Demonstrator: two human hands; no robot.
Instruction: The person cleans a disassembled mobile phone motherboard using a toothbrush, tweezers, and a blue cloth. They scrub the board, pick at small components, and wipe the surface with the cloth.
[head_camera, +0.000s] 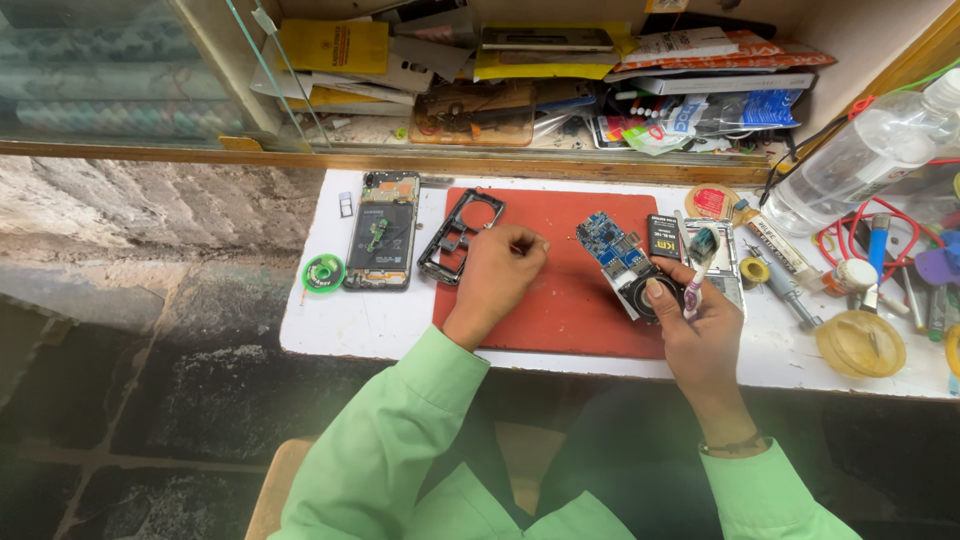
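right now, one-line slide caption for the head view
Right hand holds blue circuit board and toothbrush; left hand rests on red mat.

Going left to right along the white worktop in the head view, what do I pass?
Green solder spool → opened phone → black phone frame → left hand → blue circuit board → right hand holding a toothbrush → yellow lid.

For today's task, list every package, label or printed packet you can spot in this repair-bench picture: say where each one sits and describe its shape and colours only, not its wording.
Yellow packet: shelf, upper left; flat rectangle.
Yellow envelope: shelf centre, under a dark flat device.
Orange-and-white packets: shelf right, overlapping.
Blue-and-white packet: shelf right; clear sleeve.
Small black label card: red mat's right edge, above the right hand.
Round red-and-tan disc: table, beside the clear bottle.
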